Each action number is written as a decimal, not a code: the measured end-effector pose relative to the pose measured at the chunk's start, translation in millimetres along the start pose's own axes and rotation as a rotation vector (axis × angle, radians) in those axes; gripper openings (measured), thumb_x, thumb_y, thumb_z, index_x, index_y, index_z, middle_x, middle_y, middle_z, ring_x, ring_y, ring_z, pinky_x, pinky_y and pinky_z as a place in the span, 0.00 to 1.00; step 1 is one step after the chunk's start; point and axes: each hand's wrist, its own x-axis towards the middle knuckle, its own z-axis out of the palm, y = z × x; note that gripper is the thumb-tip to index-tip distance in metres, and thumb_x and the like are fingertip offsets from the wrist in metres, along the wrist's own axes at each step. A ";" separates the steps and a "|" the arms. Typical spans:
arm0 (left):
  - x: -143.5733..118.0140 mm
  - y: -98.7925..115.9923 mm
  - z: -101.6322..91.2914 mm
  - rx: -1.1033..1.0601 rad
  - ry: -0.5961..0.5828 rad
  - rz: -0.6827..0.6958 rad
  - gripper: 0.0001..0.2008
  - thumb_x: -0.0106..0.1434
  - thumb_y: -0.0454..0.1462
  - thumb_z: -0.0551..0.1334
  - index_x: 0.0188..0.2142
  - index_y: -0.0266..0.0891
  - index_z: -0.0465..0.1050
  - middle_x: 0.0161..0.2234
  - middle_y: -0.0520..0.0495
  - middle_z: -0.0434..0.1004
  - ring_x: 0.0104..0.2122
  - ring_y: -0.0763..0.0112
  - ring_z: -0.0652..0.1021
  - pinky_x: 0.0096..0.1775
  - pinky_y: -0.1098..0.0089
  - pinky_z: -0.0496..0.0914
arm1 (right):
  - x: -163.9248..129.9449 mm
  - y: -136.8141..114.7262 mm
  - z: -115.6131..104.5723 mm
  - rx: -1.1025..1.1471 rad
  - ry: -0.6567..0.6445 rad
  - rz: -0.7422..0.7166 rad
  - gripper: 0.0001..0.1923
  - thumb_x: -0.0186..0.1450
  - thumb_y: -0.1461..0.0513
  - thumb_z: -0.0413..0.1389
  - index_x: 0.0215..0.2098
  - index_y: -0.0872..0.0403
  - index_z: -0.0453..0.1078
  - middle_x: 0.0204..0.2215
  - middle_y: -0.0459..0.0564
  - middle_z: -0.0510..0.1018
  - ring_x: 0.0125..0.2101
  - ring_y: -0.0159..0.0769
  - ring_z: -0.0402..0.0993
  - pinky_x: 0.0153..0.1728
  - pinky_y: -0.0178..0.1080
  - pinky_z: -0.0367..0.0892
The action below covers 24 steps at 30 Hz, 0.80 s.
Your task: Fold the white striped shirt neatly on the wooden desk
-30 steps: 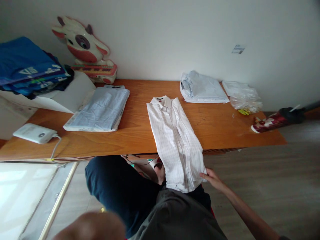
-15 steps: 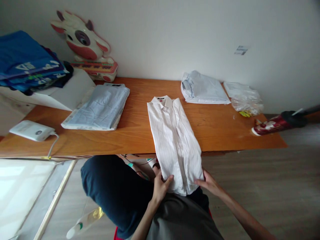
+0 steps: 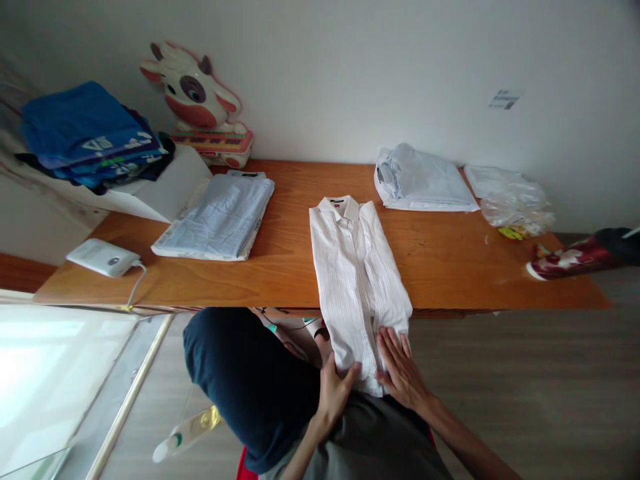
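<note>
Ahead of both hands, the wooden table (image 3: 440, 260) carries most of a white striped shirt (image 3: 357, 273), collar farthest away and its lower end hanging over the near edge onto the lap. The right hand (image 3: 400, 370) lies spread flat on that end; the left hand (image 3: 336, 393) pinches the hem beside it. This looks like smoothing before the bottom fold, which needs both hem corners held evenly.

A: What do I lose at the right edge?
B: The dark red bottle (image 3: 580, 255) is cut off there.
A: And the shirt (image 3: 357, 280) hem?
B: Hidden under my hands; the wall sticker (image 3: 504, 100) is unreadable.
</note>
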 end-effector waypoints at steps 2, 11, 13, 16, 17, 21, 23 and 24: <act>-5.9 5.5 -4.6 -0.023 0.022 0.006 0.36 0.61 0.59 0.75 0.57 0.36 0.81 0.55 0.33 0.86 0.59 0.41 0.82 0.62 0.52 0.75 | -1.1 -1.2 -3.1 0.009 0.013 -0.022 0.51 0.77 0.44 0.58 0.86 0.44 0.36 0.82 0.57 0.52 0.81 0.63 0.50 0.79 0.71 0.47; -34.1 21.3 -7.4 0.000 0.068 -0.033 0.31 0.60 0.63 0.74 0.47 0.40 0.81 0.42 0.39 0.87 0.46 0.47 0.84 0.50 0.59 0.80 | 87.0 -58.5 -88.5 0.117 0.212 -0.220 0.38 0.76 0.63 0.58 0.80 0.36 0.59 0.66 0.53 0.80 0.64 0.55 0.78 0.62 0.60 0.79; -39.5 24.3 -4.4 -0.025 0.070 -0.046 0.32 0.59 0.62 0.74 0.50 0.40 0.80 0.44 0.38 0.87 0.48 0.46 0.84 0.51 0.58 0.80 | 141.2 -68.5 -107.7 0.147 0.214 -0.177 0.30 0.78 0.62 0.56 0.76 0.38 0.65 0.60 0.54 0.82 0.59 0.53 0.81 0.59 0.59 0.80; -46.1 20.4 -0.6 -0.050 0.069 -0.058 0.34 0.57 0.60 0.76 0.53 0.41 0.79 0.49 0.38 0.86 0.52 0.43 0.84 0.55 0.55 0.79 | 229.3 -65.2 -117.2 0.053 0.163 -0.131 0.24 0.81 0.56 0.54 0.74 0.44 0.68 0.64 0.57 0.78 0.64 0.55 0.76 0.65 0.62 0.75; -47.9 15.9 0.3 -0.050 0.077 -0.057 0.35 0.56 0.60 0.77 0.54 0.42 0.78 0.50 0.37 0.86 0.53 0.42 0.84 0.55 0.54 0.79 | 257.2 -58.2 -115.5 -0.004 0.144 -0.135 0.26 0.81 0.53 0.54 0.75 0.45 0.67 0.70 0.57 0.74 0.70 0.58 0.70 0.71 0.66 0.68; -51.3 -14.9 1.8 -0.039 0.169 -0.040 0.36 0.56 0.59 0.75 0.58 0.46 0.74 0.51 0.39 0.85 0.54 0.40 0.84 0.58 0.49 0.78 | 345.3 -6.9 -104.6 -0.127 0.153 -0.072 0.32 0.81 0.44 0.53 0.78 0.44 0.63 0.82 0.52 0.56 0.81 0.71 0.41 0.76 0.81 0.36; -50.1 -32.9 0.4 -0.033 0.209 -0.029 0.37 0.56 0.60 0.74 0.59 0.48 0.72 0.50 0.39 0.86 0.53 0.40 0.85 0.58 0.48 0.78 | 372.1 22.9 -107.0 -0.109 0.147 0.007 0.32 0.82 0.46 0.51 0.78 0.51 0.62 0.81 0.58 0.58 0.80 0.69 0.43 0.77 0.76 0.41; -48.8 -41.1 -0.8 -0.028 0.219 -0.025 0.39 0.55 0.61 0.74 0.60 0.48 0.71 0.50 0.39 0.86 0.53 0.39 0.85 0.57 0.48 0.78 | 381.6 36.3 -111.1 -0.097 0.147 0.035 0.31 0.83 0.50 0.49 0.77 0.57 0.63 0.79 0.62 0.60 0.79 0.66 0.48 0.78 0.71 0.47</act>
